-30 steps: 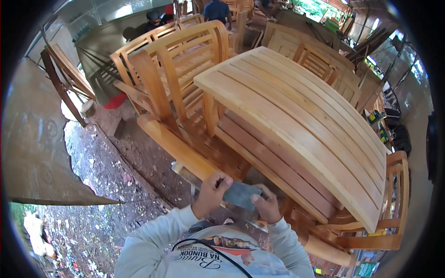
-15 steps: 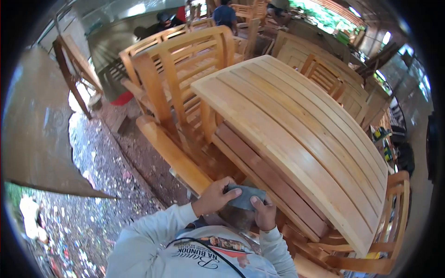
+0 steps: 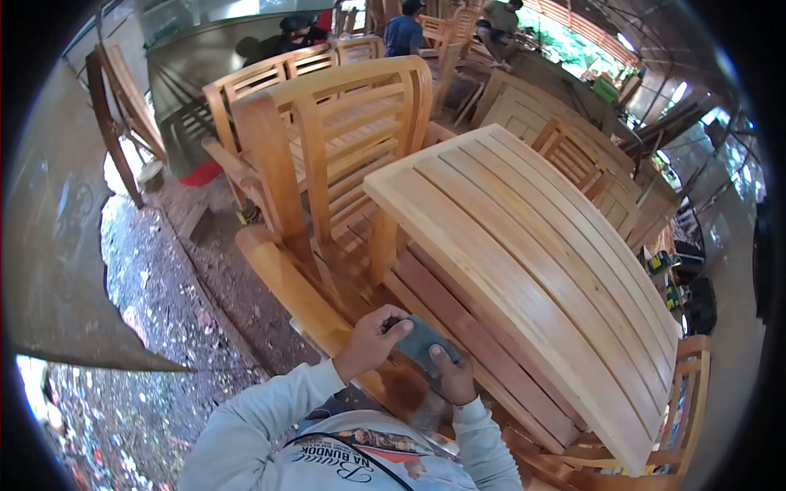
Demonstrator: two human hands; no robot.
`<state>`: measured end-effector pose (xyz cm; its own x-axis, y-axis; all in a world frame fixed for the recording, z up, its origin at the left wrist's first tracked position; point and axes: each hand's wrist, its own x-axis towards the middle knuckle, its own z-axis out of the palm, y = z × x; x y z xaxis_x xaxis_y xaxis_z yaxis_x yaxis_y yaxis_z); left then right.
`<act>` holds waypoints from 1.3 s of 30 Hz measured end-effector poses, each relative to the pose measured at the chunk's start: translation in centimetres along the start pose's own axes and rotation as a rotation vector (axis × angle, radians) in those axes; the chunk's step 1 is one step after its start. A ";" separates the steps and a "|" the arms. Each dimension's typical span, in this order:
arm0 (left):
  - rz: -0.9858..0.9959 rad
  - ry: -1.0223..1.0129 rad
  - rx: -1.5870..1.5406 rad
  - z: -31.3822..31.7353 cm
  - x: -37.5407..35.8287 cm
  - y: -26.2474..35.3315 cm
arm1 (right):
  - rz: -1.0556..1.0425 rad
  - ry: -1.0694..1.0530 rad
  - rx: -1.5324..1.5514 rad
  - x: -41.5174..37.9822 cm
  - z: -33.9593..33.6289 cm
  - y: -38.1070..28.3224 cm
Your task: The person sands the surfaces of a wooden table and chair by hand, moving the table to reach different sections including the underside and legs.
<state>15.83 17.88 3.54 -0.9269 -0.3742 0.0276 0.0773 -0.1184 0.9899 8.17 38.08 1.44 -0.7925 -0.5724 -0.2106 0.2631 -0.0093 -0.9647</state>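
Note:
A dark grey, flat, flexible sheet (image 3: 424,344) is stretched between my two hands, in front of my shirt. My left hand (image 3: 372,340) grips its left end, with the thumb on top. The right end is pinched by my right hand (image 3: 455,372), its thumb lying on the sheet. Beyond them stands a slatted wooden table (image 3: 532,254) with a lower slatted shelf (image 3: 483,340). Just left of the table is a wooden armchair (image 3: 356,131), whose curved armrest (image 3: 295,286) reaches close to my left hand.
Another wooden chair (image 3: 692,409) is at the lower right of the table. Wooden panels (image 3: 524,110) lean behind it. Three people (image 3: 403,34) are in the background. A hanging sheet (image 3: 57,245) and littered ground (image 3: 155,303) are on the left.
The view has shifted, so the table and armchair appear lower. Both hands still hold the grey sheet, which now slants down more to the right.

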 end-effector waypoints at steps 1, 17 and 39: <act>-0.021 0.013 -0.033 -1.6 0.7 0.2 | -0.013 -0.011 -0.025 1.0 1.3 -0.1; 0.386 0.241 0.410 -6.4 5.1 -0.8 | -0.360 -0.267 -0.516 11.7 11.2 -1.4; 0.564 0.875 0.359 5.1 16.6 -0.7 | -0.940 -0.005 -1.061 -4.5 -4.9 -18.7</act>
<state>-1.45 16.45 4.03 -0.2006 -0.8294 0.5214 0.1653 0.4959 0.8525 4.13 44.89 19.62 -0.4354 -0.7009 0.5650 -0.8871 0.2270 -0.4020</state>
